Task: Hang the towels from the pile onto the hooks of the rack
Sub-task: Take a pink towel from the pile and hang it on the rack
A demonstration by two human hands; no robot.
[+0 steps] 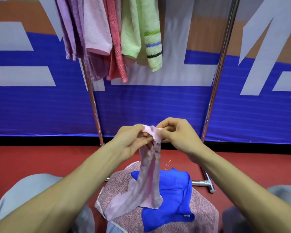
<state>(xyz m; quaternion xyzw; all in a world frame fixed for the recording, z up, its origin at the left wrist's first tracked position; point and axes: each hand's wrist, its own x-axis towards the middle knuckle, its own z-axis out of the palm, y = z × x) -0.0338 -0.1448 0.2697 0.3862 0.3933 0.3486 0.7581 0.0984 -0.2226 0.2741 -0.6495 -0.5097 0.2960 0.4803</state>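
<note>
Pinching the top edge of a thin pale pink towel [149,174], both hands meet low in front of the rack. The left hand [133,142] and the right hand [178,137] are each closed on the bunched upper corner, fingertips almost touching across the fabric, apparently searching for a loop or a good spot to hook; whether the towel has a loop cannot be seen.

The towel's long axis runs straight down from the grip. Its lower end rests on the pile, draped over a blue towel [171,195] that lies on a speckled pinkish towel [203,216] beneath. So the cloth hangs below the hands, while its destination lies above them.

Between the rack's two chrome uprights [220,78], several towels hang already: lilac and purple ones [71,31] at the left, a pale pink one [96,27], a coral one [116,47] and a light green striped towel [149,34]. The hooks themselves are out of view above the frame. To the right of the green towel the space up to the right upright is free, which looks like the next place to hang.

That free span sits up and slightly right of the grip, so the right hand is nearer to it. The lift must be high enough to clear the towel's tail off the pile.
</note>
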